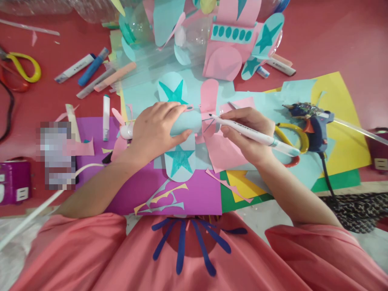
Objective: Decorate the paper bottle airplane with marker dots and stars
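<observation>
My left hand is wrapped over a paper-covered bottle craft, its light blue band showing between thumb and fingers. Star-marked blue wings stick out on the near and far sides of the craft. A pink paper tail piece with drawn lines stands at its right end. My right hand pinches a white marker with a teal end. The dark tip points left, right by the pink piece; whether it touches is hard to tell. Scissors with yellow and red handles lie partly behind my right hand.
A blue glue gun with its cord rests at right on yellow paper. Decorated bottle crafts stand at the back. Several markers, another pair of scissors and a blurred phone lie left. Paper scraps lie in front.
</observation>
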`<action>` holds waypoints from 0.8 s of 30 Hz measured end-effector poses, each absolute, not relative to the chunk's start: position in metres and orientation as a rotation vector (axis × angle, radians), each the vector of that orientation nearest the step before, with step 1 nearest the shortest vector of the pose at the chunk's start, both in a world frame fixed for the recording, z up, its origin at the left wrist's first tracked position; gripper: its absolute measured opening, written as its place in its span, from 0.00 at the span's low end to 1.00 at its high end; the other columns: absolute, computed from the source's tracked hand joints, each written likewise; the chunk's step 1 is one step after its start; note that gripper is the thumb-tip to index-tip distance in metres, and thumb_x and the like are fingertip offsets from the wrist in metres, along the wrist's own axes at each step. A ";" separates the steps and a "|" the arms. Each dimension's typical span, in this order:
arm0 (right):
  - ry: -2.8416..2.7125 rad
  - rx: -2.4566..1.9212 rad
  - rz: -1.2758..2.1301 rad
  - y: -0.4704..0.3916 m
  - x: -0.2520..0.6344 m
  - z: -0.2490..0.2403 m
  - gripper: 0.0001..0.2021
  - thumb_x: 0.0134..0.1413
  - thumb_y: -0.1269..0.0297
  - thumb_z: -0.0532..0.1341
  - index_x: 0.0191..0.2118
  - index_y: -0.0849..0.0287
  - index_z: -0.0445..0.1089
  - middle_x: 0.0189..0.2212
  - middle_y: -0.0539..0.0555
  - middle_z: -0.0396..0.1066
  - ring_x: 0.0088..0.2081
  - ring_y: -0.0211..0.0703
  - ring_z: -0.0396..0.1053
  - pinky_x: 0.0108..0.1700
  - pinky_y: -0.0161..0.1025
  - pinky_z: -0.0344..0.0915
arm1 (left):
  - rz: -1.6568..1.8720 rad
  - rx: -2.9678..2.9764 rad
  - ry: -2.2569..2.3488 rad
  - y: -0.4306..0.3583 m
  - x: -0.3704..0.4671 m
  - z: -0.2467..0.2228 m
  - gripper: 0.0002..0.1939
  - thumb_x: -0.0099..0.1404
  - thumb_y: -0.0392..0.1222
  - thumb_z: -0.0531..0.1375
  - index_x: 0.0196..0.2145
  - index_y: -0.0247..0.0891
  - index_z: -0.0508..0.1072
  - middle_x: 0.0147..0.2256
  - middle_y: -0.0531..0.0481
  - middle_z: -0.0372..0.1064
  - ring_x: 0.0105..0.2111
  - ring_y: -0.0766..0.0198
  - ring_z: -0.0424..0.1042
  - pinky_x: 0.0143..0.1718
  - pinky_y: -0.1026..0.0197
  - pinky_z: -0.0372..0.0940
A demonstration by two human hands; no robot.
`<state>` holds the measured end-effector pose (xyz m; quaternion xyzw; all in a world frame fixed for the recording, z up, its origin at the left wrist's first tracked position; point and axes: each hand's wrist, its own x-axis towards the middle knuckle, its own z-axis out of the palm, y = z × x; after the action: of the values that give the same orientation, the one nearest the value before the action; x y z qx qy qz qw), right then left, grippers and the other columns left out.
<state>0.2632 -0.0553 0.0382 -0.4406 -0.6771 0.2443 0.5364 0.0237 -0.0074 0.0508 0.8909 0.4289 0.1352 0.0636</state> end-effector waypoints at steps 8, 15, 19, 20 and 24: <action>-1.589 -1.144 0.547 -0.054 0.261 0.038 0.04 0.62 0.62 0.66 0.39 0.53 0.77 0.30 0.48 0.81 0.29 0.37 0.79 0.30 0.35 0.75 | 0.409 2.674 1.297 -0.007 0.024 0.050 0.27 0.72 0.59 0.53 0.61 0.42 0.71 0.57 0.41 0.74 0.57 0.46 0.73 0.57 0.47 0.68; -1.579 -1.116 0.590 -0.051 0.259 0.039 0.03 0.60 0.67 0.66 0.38 0.54 0.78 0.31 0.48 0.81 0.29 0.36 0.79 0.31 0.32 0.76 | 0.413 2.700 1.303 -0.007 0.023 0.052 0.25 0.71 0.59 0.54 0.60 0.48 0.71 0.57 0.47 0.75 0.55 0.48 0.74 0.55 0.49 0.70; -1.606 -1.154 0.558 -0.052 0.260 0.041 0.03 0.60 0.67 0.66 0.38 0.54 0.79 0.29 0.48 0.81 0.28 0.37 0.79 0.31 0.33 0.76 | 0.420 2.699 1.293 -0.007 0.023 0.052 0.25 0.71 0.59 0.54 0.60 0.47 0.71 0.57 0.46 0.74 0.55 0.48 0.74 0.56 0.49 0.70; -1.625 -1.170 0.551 -0.052 0.261 0.042 0.03 0.60 0.66 0.66 0.37 0.54 0.79 0.29 0.48 0.81 0.28 0.37 0.79 0.30 0.33 0.76 | 0.418 2.704 1.292 -0.007 0.023 0.051 0.25 0.72 0.59 0.54 0.60 0.46 0.71 0.57 0.45 0.74 0.55 0.48 0.74 0.56 0.49 0.70; -1.671 -1.197 0.544 -0.054 0.262 0.044 0.05 0.60 0.62 0.66 0.36 0.55 0.79 0.29 0.48 0.82 0.28 0.38 0.80 0.30 0.34 0.76 | 0.407 2.735 1.303 -0.007 0.023 0.050 0.27 0.73 0.59 0.53 0.60 0.43 0.71 0.57 0.44 0.74 0.55 0.48 0.74 0.56 0.49 0.69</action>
<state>0.2616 -0.0542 0.0443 -0.4920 -0.6869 0.2234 0.4861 0.0232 -0.0073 0.0503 0.8940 0.4258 0.1330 0.0425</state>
